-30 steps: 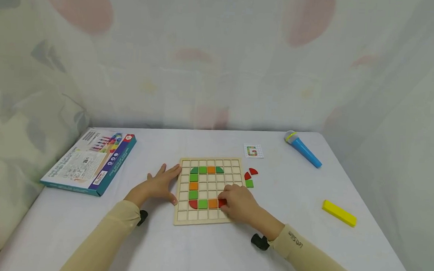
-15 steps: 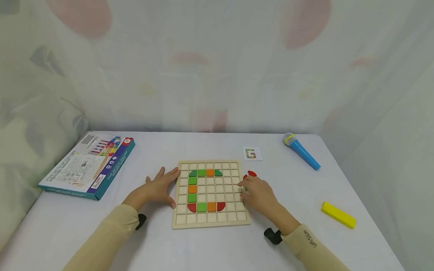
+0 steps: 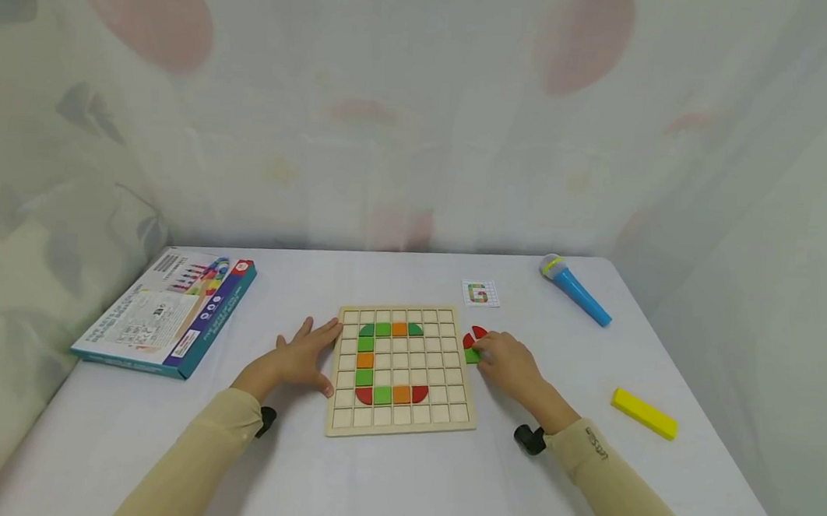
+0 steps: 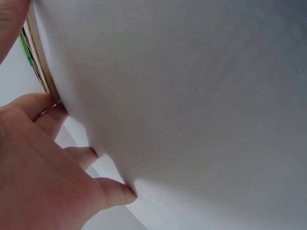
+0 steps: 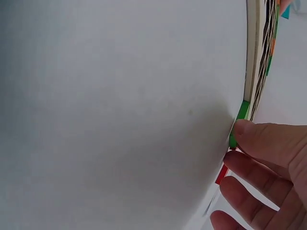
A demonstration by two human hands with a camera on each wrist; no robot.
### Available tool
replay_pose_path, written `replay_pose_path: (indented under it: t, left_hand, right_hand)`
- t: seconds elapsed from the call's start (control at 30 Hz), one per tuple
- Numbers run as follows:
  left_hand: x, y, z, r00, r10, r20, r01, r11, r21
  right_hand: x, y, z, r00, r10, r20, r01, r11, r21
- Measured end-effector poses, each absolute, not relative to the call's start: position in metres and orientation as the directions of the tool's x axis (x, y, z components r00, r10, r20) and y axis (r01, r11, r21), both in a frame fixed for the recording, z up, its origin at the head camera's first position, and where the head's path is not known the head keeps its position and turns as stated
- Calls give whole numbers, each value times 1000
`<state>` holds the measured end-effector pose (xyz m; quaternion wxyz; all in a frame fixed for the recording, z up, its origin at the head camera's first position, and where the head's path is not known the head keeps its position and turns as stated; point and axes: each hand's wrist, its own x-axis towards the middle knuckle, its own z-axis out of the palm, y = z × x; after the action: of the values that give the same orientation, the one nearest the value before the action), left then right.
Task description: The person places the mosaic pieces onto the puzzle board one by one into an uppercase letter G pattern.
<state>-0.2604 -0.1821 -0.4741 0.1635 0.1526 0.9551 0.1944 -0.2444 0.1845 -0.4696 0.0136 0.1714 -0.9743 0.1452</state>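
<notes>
A wooden grid board (image 3: 404, 435) lies on the white table, bearing green, orange and red tiles in a C-like line. My left hand (image 3: 296, 359) is spread at its left edge, with thumb and fingertips touching the rim and table. Off the board's right side, my right hand (image 3: 511, 364) pinches a green square tile (image 3: 471, 356) between thumb and forefinger; in the right wrist view the green tile (image 5: 242, 111) still lies at table level. Two red quarter-round tiles (image 3: 479, 331) sit just beyond it, close to my fingertips.
A small card (image 3: 481, 293) with a coloured G on a grid lies behind the tiles. Rightward are a blue toy microphone (image 3: 580, 295) and a yellow block (image 3: 645, 414). At the far left lies a flat game box (image 3: 165, 307). Patterned cloth surrounds the table.
My right hand has let go of the red quarter-round tile at the C's lower right end and moved right, off the board, to the green square. My left hand stays at the board's edge.
</notes>
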Motion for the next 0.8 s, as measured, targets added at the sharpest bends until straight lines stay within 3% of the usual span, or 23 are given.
replay_pose_path:
  t: [0.53, 0.8]
  left_hand:
    - [-259, -182, -473, -899, 354, -260, 220, 875, 430]
    - [-259, -181, -471, -900, 352, -258, 224, 880, 420]
  right_hand:
    - [-252, 172, -458, -934, -357, 34, -355, 911, -210]
    - [-244, 141, -446, -881, -473, 24, -465, 854, -234]
